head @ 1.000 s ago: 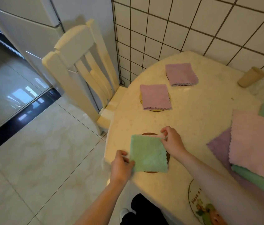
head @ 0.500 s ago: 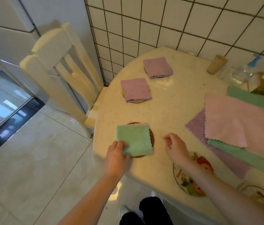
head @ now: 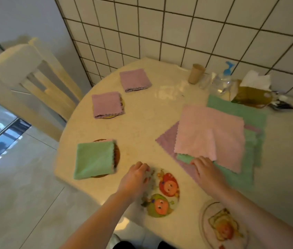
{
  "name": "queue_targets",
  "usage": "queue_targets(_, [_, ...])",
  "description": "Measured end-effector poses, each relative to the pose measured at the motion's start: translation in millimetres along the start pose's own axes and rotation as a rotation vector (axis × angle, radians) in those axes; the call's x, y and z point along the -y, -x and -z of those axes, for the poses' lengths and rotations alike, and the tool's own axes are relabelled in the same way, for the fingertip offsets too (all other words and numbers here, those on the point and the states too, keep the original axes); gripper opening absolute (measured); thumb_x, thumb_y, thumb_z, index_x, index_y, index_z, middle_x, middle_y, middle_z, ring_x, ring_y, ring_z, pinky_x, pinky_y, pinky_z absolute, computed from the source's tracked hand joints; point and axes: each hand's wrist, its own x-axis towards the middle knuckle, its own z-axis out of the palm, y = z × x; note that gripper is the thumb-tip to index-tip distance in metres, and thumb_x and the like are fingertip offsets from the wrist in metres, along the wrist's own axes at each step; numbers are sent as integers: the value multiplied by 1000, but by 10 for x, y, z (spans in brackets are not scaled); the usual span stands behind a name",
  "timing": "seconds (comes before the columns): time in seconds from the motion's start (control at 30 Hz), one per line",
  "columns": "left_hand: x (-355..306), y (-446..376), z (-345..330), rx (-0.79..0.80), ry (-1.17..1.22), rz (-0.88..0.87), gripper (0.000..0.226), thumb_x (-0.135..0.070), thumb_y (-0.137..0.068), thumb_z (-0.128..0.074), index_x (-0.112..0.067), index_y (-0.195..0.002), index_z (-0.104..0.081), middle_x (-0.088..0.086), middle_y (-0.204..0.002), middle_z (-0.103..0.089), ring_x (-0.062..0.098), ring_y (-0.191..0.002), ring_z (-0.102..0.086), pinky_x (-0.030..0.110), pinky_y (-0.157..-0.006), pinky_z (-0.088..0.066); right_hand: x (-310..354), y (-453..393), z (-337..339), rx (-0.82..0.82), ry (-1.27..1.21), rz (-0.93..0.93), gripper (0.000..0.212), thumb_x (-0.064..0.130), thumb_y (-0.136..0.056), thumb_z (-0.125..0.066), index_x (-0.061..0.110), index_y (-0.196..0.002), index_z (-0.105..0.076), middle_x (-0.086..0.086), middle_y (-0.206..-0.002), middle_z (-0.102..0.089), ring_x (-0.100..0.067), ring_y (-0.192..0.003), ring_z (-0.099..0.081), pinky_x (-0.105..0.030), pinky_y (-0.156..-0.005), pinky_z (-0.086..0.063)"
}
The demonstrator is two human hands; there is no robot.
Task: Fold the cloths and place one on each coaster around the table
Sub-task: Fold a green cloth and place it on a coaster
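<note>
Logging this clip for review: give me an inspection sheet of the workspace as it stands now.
Surface: round cream table, against tiled wall.
Job's things: two folded purple cloths and a folded green cloth on coasters; cartoon coaster bare; unfolded cloth pile.
Clutter: paper cup, spray bottle, tissue box.
Hands: left hand over cartoon coaster, empty; right hand at pile's edge, grip unclear.
Cables: nothing seen.
Surroundings: chair, tiled floor.

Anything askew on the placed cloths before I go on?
The folded green cloth sits off-centre on its brown coaster: it hangs toward the table edge, leaving the coaster's right rim bare. The two purple cloths sit roughly centred.
</note>
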Motion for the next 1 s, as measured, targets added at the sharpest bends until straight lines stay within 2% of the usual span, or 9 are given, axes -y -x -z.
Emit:
queue_targets(0.17, [-766,-469,-401,123,-68,-71,43,-16,-87,-47,-23,-129,-47,-3,-131,-45,21,-118,-42,38,-95,-43,-1060,236,169,39,201,-63,40,2,-60,-75,18,-92,-57,0,-88,-57,-24,-79,-55,-35,-55,-49])
queue_targets(0.3, [-1298,-815,-661,91,-117,-217,47,-13,-86,-49,-15,-133,-49,3,-138,-46,26,-128,-40,40,-102,-41,-1471,242,134,128,222,-88,25,20,-66,-72,17,-86,-57,-1,-87,-54,-25,-81,-55,-39,-53,-51])
queue_targets(0.4, [-1552,-1058,-774,135,-174,-245,53,-15,-88,-50,-20,-140,-40,1,-148,-36,22,-139,-26,41,-108,-37,-1576,204,137,124,236,6,17,27,-71,-66,19,-83,-57,0,-85,-54,-22,-78,-54,-37,-53,-49])
queue_targets(0.5, [-1692,-1260,-827,209,-197,-229,60,-16,-88,-53,-22,-144,-33,-3,-153,-28,22,-141,-21,44,-107,-38,-1643,140,178,118,78,26,17,19,-73,-73,20,-79,-57,2,-83,-53,-20,-78,-54,-34,-59,-47])
queue_targets(0.6, [-1742,-1425,-860,250,-217,-140,59,-20,-90,-49,-27,-145,-29,-8,-153,-25,19,-139,-24,44,-102,-42,-1710,41,279,60,-232,-48,16,11,-85,-64,20,-75,-54,7,-80,-49,-12,-74,-51,-29,-63,-43])
queue_targets(0.7, [-1792,-1537,-838,184,-173,-63,55,-27,-90,-50,-32,-142,-34,-10,-150,-31,20,-133,-32,42,-99,-44,-1732,-118,499,-33,-439,-114,14,11,-91,-56,20,-82,-49,5,-77,-54,-12,-66,-54,-37,-60,-49])
queue_targets(0.8, [-1756,-1641,-792,81,-12,40,53,-16,-88,-55,-28,-138,-41,-4,-147,-32,26,-130,-33,38,-105,-37,-1667,-276,842,-16,-684,-116,10,13,-95,-50,22,-89,-50,15,-72,-56,-8,-58,-56,-36,-52,-57])
queue_targets(0.9, [-1654,-1724,-676,-92,77,107,43,-2,-91,-45,-17,-130,-57,4,-141,-44,27,-131,-40,31,-109,-30,-1588,-365,1126,-42,-818,-45,19,8,-95,-47,25,-87,-48,30,-78,-57,3,-70,-59,-27,-67,-59])
queue_targets(1.0, [-1574,-1726,-423,-250,164,198,40,4,-86,-48,-11,-118,-67,6,-130,-57,24,-121,-51,21,-100,-32,-1515,-402,1237,-115,-736,22,11,24,-95,-46,33,-88,-47,7,-79,-57,-21,-70,-62,-38,-64,-52])
